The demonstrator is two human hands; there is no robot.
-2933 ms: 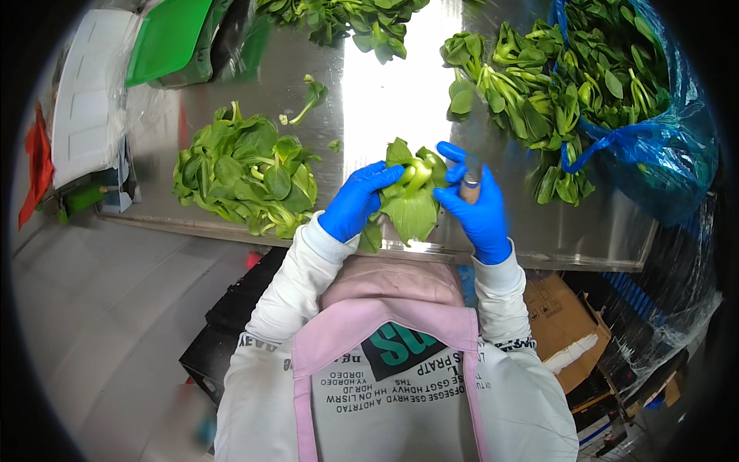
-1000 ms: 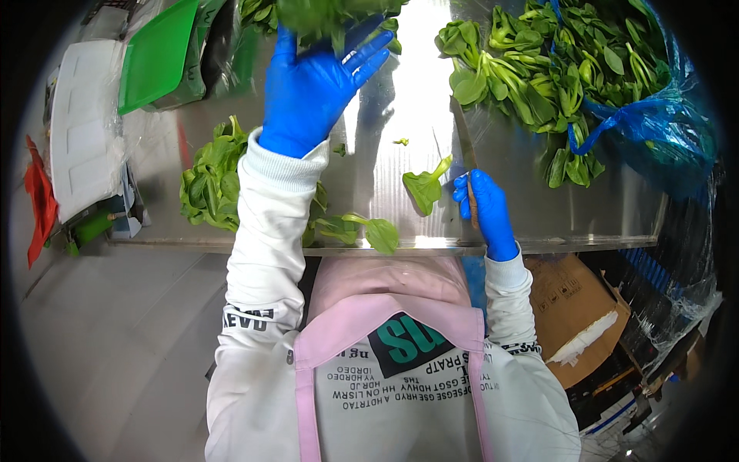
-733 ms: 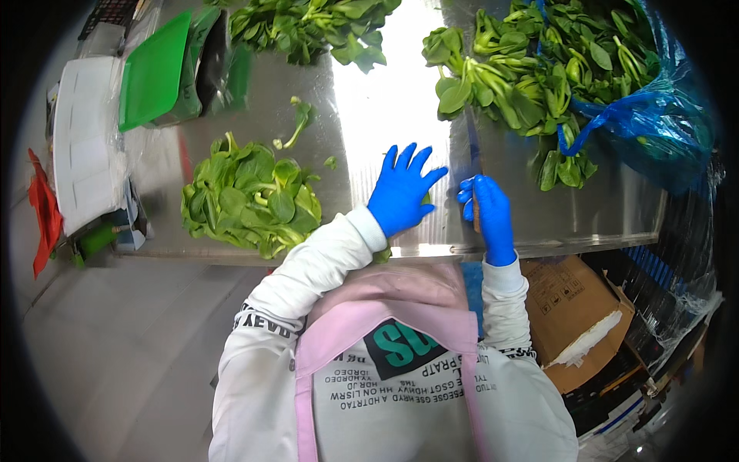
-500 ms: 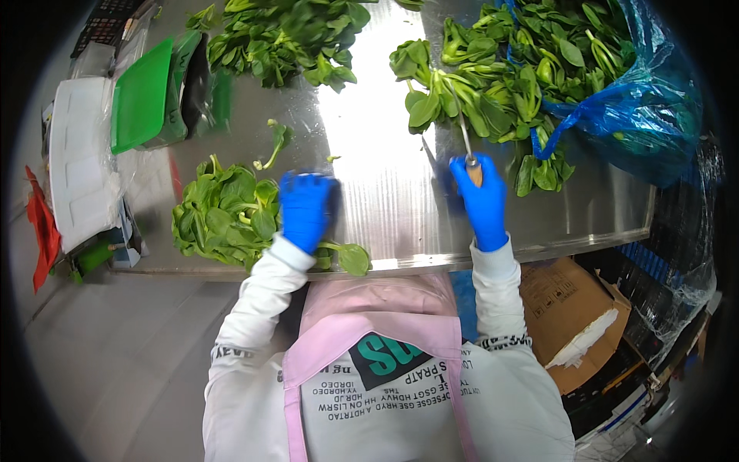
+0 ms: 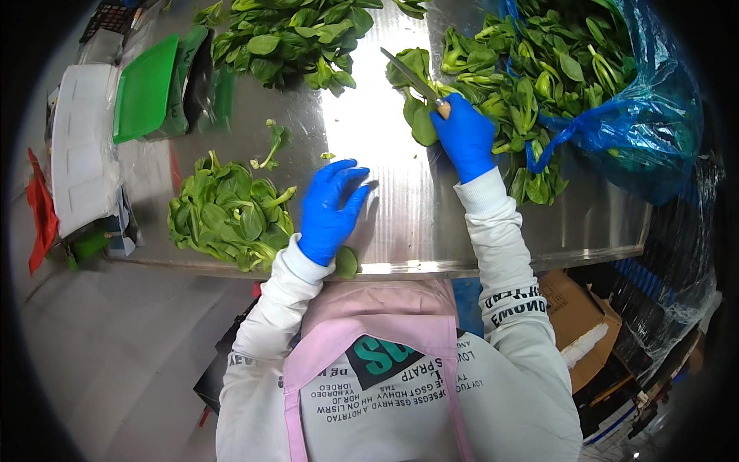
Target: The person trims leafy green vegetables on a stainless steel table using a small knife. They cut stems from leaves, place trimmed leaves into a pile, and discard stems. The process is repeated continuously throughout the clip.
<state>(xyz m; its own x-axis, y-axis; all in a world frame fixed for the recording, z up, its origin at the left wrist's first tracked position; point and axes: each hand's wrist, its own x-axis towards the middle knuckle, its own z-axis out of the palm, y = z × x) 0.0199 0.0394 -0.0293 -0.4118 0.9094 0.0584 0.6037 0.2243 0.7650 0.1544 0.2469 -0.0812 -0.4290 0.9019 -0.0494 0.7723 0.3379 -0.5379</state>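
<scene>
My right hand (image 5: 466, 137), in a blue glove, is wrapped round the wooden handle of a knife (image 5: 416, 78). Its blade points to the far left, over the near edge of a pile of leafy greens (image 5: 493, 85). My left hand (image 5: 332, 206), gloved in blue too, hovers near the front of the steel table with fingers apart and nothing in them. Left of it lies a smaller heap of leafy greens (image 5: 231, 212). A loose leaf (image 5: 347, 262) shows by my left wrist, and a small sprig (image 5: 271, 146) lies beyond the heap.
Another large pile of greens (image 5: 292, 42) sits at the far left of the steel table (image 5: 385, 223). A blue plastic bag (image 5: 639, 115) spills greens at the right. Green trays (image 5: 146, 91) and a white container (image 5: 81, 150) line the left side. A cardboard box (image 5: 577, 319) stands below the table's right edge.
My right hand has moved away from me with the knife, whose blade has swung to the left. My left hand has shifted right, off the small heap, its fingers now more spread.
</scene>
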